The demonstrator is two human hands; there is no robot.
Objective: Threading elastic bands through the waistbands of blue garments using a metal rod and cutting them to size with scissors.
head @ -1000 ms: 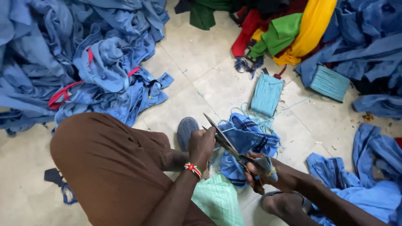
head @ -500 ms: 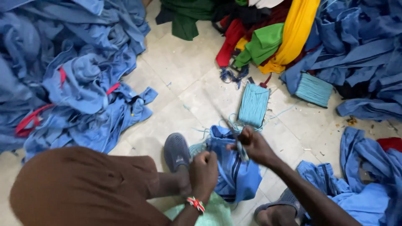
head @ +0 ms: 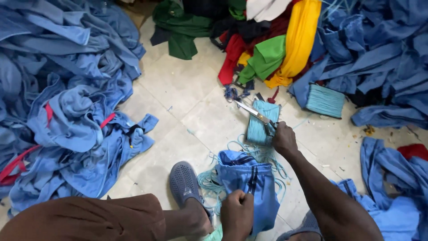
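My right hand point(head: 284, 139) grips a pair of scissors point(head: 256, 114), blades pointing up-left over a light-blue bundle of cord point(head: 259, 127) on the floor. My left hand point(head: 236, 213) is closed on the lower edge of a blue garment with dark stripes point(head: 249, 183) lying in front of me. Loose light-blue cord point(head: 209, 180) curls around that garment. My foot in a grey perforated shoe point(head: 183, 184) rests just left of it.
A big heap of blue garments with red trims point(head: 67, 111) fills the left. More blue cloth point(head: 379, 53) lies at the right, with green, red and yellow fabric point(head: 276, 49) at the top. A second cord bundle point(head: 325, 100) lies at the right. Pale tiled floor point(head: 178, 89) between.
My right hand has carried the scissors up and away from the blue garment to the cord bundle. My left hand stays on the garment.
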